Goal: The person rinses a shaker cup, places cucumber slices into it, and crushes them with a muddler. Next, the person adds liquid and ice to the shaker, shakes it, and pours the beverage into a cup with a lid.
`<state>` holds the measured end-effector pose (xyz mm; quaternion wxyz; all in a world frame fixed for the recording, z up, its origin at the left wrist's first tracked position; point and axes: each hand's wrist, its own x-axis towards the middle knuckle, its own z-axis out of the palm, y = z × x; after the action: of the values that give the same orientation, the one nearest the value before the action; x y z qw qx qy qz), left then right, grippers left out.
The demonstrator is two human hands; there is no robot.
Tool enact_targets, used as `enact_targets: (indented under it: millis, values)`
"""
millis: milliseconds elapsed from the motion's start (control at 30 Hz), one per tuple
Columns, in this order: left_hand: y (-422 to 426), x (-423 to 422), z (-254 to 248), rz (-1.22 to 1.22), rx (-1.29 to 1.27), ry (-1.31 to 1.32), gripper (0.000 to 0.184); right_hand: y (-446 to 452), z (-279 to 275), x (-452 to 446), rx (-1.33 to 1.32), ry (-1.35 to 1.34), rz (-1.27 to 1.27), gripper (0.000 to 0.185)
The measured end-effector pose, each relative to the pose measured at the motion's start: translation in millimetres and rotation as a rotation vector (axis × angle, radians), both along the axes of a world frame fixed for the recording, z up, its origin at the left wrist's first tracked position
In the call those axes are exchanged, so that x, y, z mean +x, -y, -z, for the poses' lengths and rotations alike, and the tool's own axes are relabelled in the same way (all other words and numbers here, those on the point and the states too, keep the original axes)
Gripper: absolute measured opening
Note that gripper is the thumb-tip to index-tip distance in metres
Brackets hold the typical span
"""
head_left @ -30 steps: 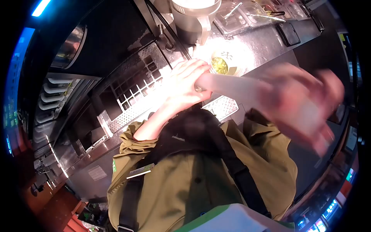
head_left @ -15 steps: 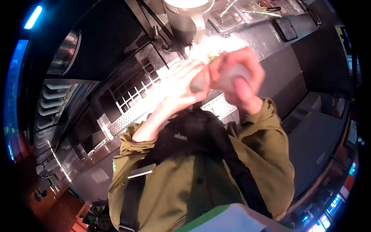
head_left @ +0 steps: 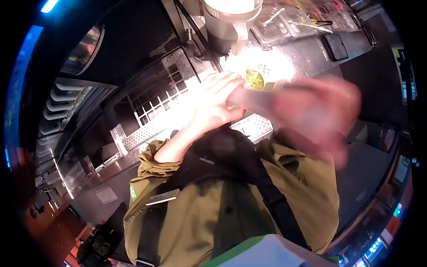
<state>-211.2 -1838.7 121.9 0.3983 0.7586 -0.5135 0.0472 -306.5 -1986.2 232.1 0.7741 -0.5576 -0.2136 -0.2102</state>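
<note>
My left hand (head_left: 214,100) is closed round something near the counter edge, under glaring light; its fingers and the glare hide most of what it holds. Smeared by motion, my right hand (head_left: 319,116) is off to the right, curled like a fist. A blurred grey elongated thing (head_left: 257,100) runs from my right hand to my left; its kind cannot be made out. Just beyond the hands, a small container with chopped green food (head_left: 255,80) stands on the bright steel counter.
A large steel pitcher (head_left: 227,33) stands at the back. To its right are clear food containers (head_left: 273,24) with utensils and a black-framed tray (head_left: 334,47). On the left lies a wire grid (head_left: 155,102) in a steel frame; beyond it hang white handles (head_left: 62,109).
My right hand has swung right and towards my body, away from my left hand. The grey elongated thing now spans between them, and the green food shows fully. The view has shifted slightly.
</note>
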Motion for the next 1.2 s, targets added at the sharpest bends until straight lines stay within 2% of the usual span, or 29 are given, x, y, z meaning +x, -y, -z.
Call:
enact_targets:
  millis: [100, 133, 200, 300, 367, 400, 433, 500, 567, 633, 700, 767, 833, 900, 933, 967, 1033, 1100, 1167, 1200]
  values:
    - [4, 0, -1, -0.014, -0.042, -0.038, 0.05, -10, 60, 17, -0.057, -0.317, 0.19, 0.047]
    - [2, -1, -2, -0.012, -0.042, -0.062, 0.05, -14, 24, 4, -0.068, -0.393, 0.231, 0.046]
    - [3, -3, 3, -0.033, -0.054, -0.013, 0.051, 3, -22, -6, 0.086, -0.095, -0.084, 0.036]
    - [2, -3, 0, -0.017, -0.045, -0.035, 0.051, 8, 35, 12, -0.197, -0.006, 0.141, 0.042]
    - [-1, -4, -9, -0.034, 0.022, -0.099, 0.049, -18, 79, 27, -0.189, -0.238, 0.533, 0.046]
    - [1, -3, -10, -0.051, 0.049, -0.129, 0.049, -15, 83, 31, 0.05, -0.219, 0.369, 0.047]
    - [1, -5, -11, -0.069, 0.016, -0.046, 0.048, -14, 62, 25, 0.021, -0.146, 0.247, 0.045]
    - [3, -4, -6, -0.031, -0.016, -0.054, 0.048, 9, -7, 11, -0.059, 0.018, -0.022, 0.042]
    - [-2, -5, -3, -0.051, -0.012, -0.075, 0.047, 8, -5, 15, -0.093, 0.037, -0.057, 0.039]
    - [-1, -2, -2, -0.097, -0.003, -0.071, 0.046, -7, 81, 41, -0.112, -0.051, 0.176, 0.038]
    - [2, -3, -5, -0.088, 0.014, -0.115, 0.046, -8, 82, 42, -0.082, -0.071, 0.266, 0.032]
    - [0, -5, -5, -0.057, 0.006, -0.035, 0.045, -7, 57, 35, 0.013, -0.013, 0.164, 0.024]
    - [2, -5, -3, -0.054, -0.022, -0.011, 0.045, 5, -6, 17, 0.015, 0.099, 0.036, 0.031]
    - [0, -7, -1, -0.044, -0.032, -0.039, 0.045, 4, 2, 20, -0.181, 0.211, 0.101, 0.035]
    - [0, -4, -3, -0.039, -0.044, -0.04, 0.045, 1, 58, 38, -0.291, 0.192, 0.289, 0.035]
    - [-2, -4, -8, -0.102, 0.071, -0.142, 0.044, -3, 68, 42, -0.237, 0.111, 0.283, 0.035]
    - [-1, 0, -6, -0.082, 0.039, -0.099, 0.044, -17, 75, 52, -0.114, -0.048, 0.272, 0.036]
    - [-5, 0, -6, -0.053, 0.032, -0.069, 0.044, -17, 45, 36, -0.051, -0.028, 0.245, 0.037]
    - [-4, -1, -2, -0.031, 0.018, -0.049, 0.045, -13, -22, 7, 0.001, -0.002, 0.284, 0.046]
    - [-7, -5, -2, -0.045, 0.043, -0.078, 0.045, -10, -25, 5, -0.013, 0.071, 0.217, 0.046]
